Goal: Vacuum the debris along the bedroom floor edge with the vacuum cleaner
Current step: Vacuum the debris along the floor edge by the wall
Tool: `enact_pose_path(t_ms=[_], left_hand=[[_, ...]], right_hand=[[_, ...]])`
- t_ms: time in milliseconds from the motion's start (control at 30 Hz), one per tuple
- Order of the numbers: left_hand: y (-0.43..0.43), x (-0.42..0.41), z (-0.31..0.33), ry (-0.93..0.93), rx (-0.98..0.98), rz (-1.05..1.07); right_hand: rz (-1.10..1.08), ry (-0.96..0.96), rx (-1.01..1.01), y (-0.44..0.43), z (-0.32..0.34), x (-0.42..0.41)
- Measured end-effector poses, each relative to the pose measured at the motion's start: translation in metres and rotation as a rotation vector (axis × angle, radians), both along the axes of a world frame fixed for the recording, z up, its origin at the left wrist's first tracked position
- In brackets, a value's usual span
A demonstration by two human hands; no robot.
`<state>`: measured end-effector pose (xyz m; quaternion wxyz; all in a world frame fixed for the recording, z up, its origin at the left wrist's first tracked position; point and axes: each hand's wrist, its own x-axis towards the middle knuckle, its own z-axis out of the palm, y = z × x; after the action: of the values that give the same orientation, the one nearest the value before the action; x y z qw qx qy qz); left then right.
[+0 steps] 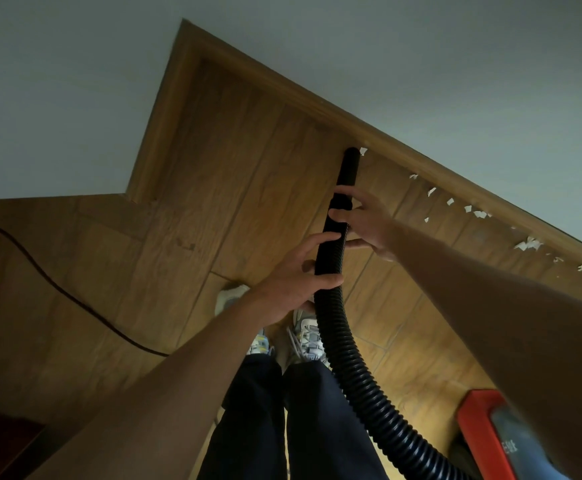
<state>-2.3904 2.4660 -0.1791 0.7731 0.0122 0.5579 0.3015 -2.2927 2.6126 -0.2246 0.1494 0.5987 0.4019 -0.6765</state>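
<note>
The left hand (293, 275) grips the black ribbed vacuum hose (352, 375), fingers curled over its top and thumb wrapped across the near side. Just ahead of those fingers, the right hand (369, 223) holds the smooth collar where the hose meets the rigid black nozzle (348, 168), fingers hooked round the tube and thumb underneath. Beyond the right fingertips, the nozzle tip sits on the wooden floor (230, 168), right against the skirting board (317, 98), with a white paper scrap (363, 151) just beside its mouth. To the right of the right hand, more white scraps (528, 244) lie scattered along the foot of the skirting. Behind the left hand the hose curves back past the person's shoes (308, 337) toward the red vacuum cleaner body (473, 420). Well left of the left hand, a dark power cord (57, 285) trails across the boards.
</note>
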Motion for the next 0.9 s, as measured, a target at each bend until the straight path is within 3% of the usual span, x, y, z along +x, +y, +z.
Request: enact_pose_path(t_ms=[900], left_hand=[[-0.030, 0.013, 0.011, -0.028, -0.032, -0.140]], right_hand=[[-0.151, -0.064, -0.077, -0.048, 0.009, 0.036]])
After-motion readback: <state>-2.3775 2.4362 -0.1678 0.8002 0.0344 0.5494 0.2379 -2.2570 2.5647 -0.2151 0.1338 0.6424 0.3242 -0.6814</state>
